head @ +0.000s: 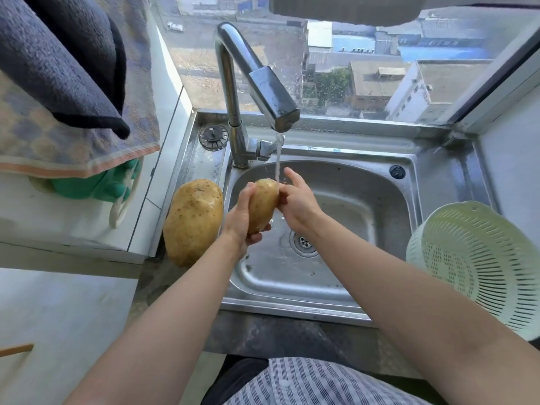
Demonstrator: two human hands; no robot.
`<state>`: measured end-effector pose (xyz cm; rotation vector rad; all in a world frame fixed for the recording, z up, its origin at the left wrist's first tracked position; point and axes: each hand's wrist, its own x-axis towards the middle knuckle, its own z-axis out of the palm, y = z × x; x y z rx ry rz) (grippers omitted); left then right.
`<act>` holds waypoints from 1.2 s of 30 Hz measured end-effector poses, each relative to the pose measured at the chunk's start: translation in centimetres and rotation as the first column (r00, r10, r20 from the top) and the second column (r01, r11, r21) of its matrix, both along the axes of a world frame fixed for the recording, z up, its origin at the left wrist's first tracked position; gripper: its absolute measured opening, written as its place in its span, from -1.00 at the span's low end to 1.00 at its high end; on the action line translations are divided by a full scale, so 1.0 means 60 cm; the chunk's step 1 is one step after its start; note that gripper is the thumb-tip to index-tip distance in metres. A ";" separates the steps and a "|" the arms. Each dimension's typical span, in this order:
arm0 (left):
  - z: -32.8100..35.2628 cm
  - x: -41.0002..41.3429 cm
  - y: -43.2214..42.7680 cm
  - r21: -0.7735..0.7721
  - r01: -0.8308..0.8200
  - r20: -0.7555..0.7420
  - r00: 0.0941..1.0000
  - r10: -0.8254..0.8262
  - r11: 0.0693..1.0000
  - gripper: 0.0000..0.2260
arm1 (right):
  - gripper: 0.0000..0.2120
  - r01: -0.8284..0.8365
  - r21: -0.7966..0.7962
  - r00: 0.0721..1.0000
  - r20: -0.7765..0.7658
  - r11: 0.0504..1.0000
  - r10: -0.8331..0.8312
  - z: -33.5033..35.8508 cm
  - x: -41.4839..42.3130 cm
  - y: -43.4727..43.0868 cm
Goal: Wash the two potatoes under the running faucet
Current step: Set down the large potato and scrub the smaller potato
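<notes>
A smaller potato (262, 204) is held over the steel sink (344, 290), its top end under the thin stream from the chrome faucet (263, 86). My left hand (241, 220) grips it from the left and below. My right hand (298, 200) presses against its upper right side, fingers partly spread. A second, larger potato (193, 222) lies on the sink's left rim, apart from both hands.
A pale green plastic colander (479, 258) stands on the counter right of the sink. Towels (67, 83) and a green glove (99, 185) hang at the left over a white ledge. The drain (304, 242) is open. A window is behind the faucet.
</notes>
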<state>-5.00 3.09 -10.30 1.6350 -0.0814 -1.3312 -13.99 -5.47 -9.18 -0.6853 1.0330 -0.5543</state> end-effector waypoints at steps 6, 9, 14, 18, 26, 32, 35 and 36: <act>-0.002 0.018 0.017 0.071 -0.026 0.031 0.999 0.024 0.997 -0.34 | -0.71 -0.338 -0.241 0.909 -0.335 0.910 0.249 0.015 0.045 0.020; 0.002 0.000 0.003 0.078 -0.012 0.060 0.998 0.007 0.997 -0.40 | -0.62 -0.167 -0.187 0.946 -0.307 0.968 0.104 0.012 0.029 0.003; 0.009 -0.025 -0.023 0.131 -0.008 0.029 1.000 0.004 0.991 -0.51 | -0.66 -0.266 -0.180 0.958 -0.157 0.947 0.240 -0.003 -0.010 0.008; 0.015 -0.038 -0.025 0.132 0.010 -0.012 1.000 -0.009 0.991 -0.55 | -0.79 -0.176 -0.319 0.929 -0.366 0.931 0.050 0.002 0.005 0.012; 0.020 -0.002 -0.005 0.163 -0.121 -0.271 0.949 0.162 0.979 -0.47 | -0.53 -0.237 0.021 0.971 -0.028 0.971 0.238 -0.028 -0.009 -0.007; 0.028 -0.024 -0.015 0.143 0.183 -0.091 0.981 -0.171 0.973 -0.29 | -0.72 0.023 0.068 0.999 -0.047 0.997 -0.020 -0.029 0.002 0.007; 0.020 -0.050 -0.023 0.068 0.158 0.202 0.965 -0.168 0.985 -0.41 | -0.76 0.062 -0.143 0.971 -0.218 0.988 -0.092 -0.021 0.006 0.000; 0.017 -0.055 -0.025 0.037 0.133 0.252 0.958 -0.138 0.990 -0.46 | -0.75 0.051 -0.207 0.964 -0.245 0.977 -0.102 -0.017 0.006 0.000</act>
